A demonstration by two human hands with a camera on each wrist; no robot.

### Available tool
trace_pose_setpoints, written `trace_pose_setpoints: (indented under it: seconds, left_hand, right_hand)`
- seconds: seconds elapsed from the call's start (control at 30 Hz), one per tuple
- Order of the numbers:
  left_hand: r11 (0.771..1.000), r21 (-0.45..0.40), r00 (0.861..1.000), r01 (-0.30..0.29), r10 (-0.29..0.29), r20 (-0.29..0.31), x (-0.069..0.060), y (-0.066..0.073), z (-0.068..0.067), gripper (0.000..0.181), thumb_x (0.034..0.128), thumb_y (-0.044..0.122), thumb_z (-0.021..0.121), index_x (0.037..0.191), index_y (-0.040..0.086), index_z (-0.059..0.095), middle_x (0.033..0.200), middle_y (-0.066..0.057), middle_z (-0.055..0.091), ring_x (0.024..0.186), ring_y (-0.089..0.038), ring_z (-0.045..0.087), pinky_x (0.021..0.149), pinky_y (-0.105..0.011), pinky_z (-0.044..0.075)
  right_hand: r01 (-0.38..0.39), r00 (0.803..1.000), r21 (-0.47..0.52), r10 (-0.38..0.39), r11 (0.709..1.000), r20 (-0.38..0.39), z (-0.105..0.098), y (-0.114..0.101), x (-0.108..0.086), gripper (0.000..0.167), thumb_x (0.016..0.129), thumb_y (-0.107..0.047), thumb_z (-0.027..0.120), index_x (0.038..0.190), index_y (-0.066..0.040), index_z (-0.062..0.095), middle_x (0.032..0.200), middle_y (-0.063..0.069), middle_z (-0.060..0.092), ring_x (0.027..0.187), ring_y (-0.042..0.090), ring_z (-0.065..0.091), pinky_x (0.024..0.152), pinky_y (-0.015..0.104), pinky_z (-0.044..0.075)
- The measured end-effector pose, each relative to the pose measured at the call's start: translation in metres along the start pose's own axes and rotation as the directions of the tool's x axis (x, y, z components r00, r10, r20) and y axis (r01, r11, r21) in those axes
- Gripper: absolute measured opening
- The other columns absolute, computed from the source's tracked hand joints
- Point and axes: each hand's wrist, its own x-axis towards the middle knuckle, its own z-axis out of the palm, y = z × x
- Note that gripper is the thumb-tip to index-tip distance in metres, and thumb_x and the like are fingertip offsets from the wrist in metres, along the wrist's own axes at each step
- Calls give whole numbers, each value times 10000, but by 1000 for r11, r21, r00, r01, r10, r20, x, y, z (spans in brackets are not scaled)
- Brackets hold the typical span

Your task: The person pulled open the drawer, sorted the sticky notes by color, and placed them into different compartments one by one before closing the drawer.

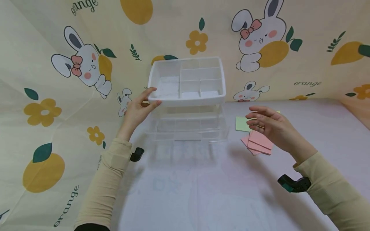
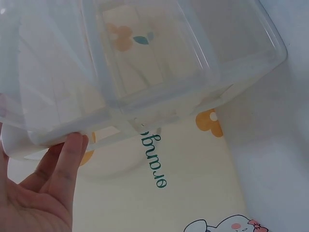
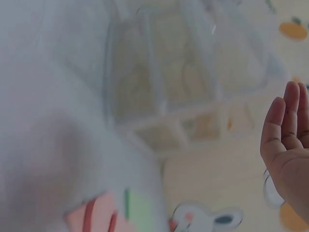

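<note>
A clear plastic drawer unit [image 1: 188, 123] stands on the table, topped by a white compartment tray [image 1: 187, 102]. My left hand [image 1: 138, 110] holds the tray's front left corner, thumb at the front and fingers at the side; in the left wrist view the fingers of the hand [image 2: 46, 188] touch the edge of the unit [image 2: 159, 92]. To the right, my right hand [image 1: 273, 130] hangs in the air over the paper pads, fingers relaxed and holding nothing. The right wrist view shows that hand [image 3: 289, 140] apart from the unit [image 3: 169, 113].
Pink pads [image 1: 260, 142] lie fanned on the table at the right, with a green pad [image 1: 242, 124] behind them and a bit of yellow showing past my right hand. A patterned cloth [image 1: 173, 35] with rabbits and oranges hangs behind and at the left.
</note>
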Motion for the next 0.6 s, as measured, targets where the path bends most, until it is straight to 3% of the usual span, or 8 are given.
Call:
trace_pose_setpoints:
  seconds: [0.17,0.3,0.4,0.6]
  left_hand:
    - [1000,-2,1000,4,-4,4,0,1,-1,612,780,593,627,1334,399,454,1201,-97,582,1032,-242,627,901,-440,469]
    - [1000,0,1000,-14,14,1,0,0,-1,600,782,588,630,1327,405,459,1210,-97,596,1038,-250,631,1110,-549,185]
    - [1000,9,1000,-24,24,-3,0,0,-1,594,783,590,629,1323,413,459,1228,-92,600,1043,-251,630,1120,-590,-29]
    - [999,17,1000,-30,30,-7,1,-1,0,591,785,587,629,1324,417,457,1243,-77,602,1032,-246,632,1123,-581,-36]
  right_hand:
    - [-84,988,-60,76,995,-137,-26,5,-8,355,997,-26,338,1266,-134,544,1121,-20,637,1014,106,635,880,222,513]
    - [-173,958,-162,128,972,-257,-45,11,-14,305,992,-89,406,1240,-187,554,1108,-77,628,989,63,625,849,186,509]
    - [-248,934,-224,171,942,-314,-60,17,-20,269,982,-125,448,1224,-207,535,1104,-118,612,965,25,604,830,155,498]
    - [-361,890,-263,245,895,-385,-86,29,-32,233,959,-131,506,1163,-243,522,1037,-177,620,924,-27,592,803,133,490]
